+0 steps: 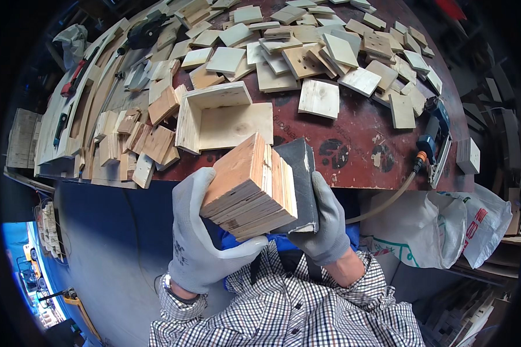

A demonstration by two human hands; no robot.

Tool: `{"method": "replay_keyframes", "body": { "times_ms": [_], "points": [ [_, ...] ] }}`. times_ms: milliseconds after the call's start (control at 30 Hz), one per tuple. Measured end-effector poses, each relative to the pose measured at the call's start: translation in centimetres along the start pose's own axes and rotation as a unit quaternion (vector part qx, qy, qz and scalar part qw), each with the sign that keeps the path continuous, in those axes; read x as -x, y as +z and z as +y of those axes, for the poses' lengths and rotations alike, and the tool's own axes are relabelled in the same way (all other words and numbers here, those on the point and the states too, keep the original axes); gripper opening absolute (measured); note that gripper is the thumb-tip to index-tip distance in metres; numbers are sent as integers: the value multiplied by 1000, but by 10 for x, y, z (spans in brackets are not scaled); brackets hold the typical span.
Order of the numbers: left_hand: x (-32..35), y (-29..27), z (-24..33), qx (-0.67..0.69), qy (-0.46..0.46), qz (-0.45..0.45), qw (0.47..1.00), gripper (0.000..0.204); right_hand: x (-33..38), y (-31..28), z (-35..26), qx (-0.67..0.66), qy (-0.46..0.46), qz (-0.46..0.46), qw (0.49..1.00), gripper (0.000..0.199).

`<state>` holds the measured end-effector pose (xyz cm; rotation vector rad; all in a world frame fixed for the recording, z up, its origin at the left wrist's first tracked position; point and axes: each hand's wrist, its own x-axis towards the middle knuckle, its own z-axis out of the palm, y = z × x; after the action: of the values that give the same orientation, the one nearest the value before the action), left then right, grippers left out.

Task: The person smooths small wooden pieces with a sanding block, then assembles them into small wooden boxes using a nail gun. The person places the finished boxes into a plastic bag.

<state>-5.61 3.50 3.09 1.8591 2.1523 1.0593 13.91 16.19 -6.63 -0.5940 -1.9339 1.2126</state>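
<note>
A dark red worktop (362, 133) spreads across the far half of the scene. Over its far side lies a loose heap of flat pale wood pieces (301, 61), many overlapping. Near right, below the worktop's edge, sit white plastic bags (417, 225). A smaller pile of wood blocks (156, 144) stands on the left, and just right of it an open-sided wooden box (237, 121). A blue nailer (431, 136) with a hose rests at the right edge. At the near edge, in the centre, the gloved left grip (194, 243) is clasped around a stack of plywood pieces (252, 191), thumb along its near side. The gloved right grip (330, 225) grasps a dark grey block (301, 179) just right of the stack; whether the two touch, I cannot tell. Far left lies a red-handled tool (72, 81).
</note>
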Motion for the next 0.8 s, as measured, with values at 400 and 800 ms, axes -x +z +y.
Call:
{"method": "replay_keyframes", "body": {
  "times_ms": [400,800],
  "points": [
    [6,-8,-31,13,88,118,989,116,-21,-4,14,-135,-56,-48,988,70],
    [62,46,-29,572,-164,-120,795,103,-62,-2,-48,-350,197,26,916,65]
  ]
}}
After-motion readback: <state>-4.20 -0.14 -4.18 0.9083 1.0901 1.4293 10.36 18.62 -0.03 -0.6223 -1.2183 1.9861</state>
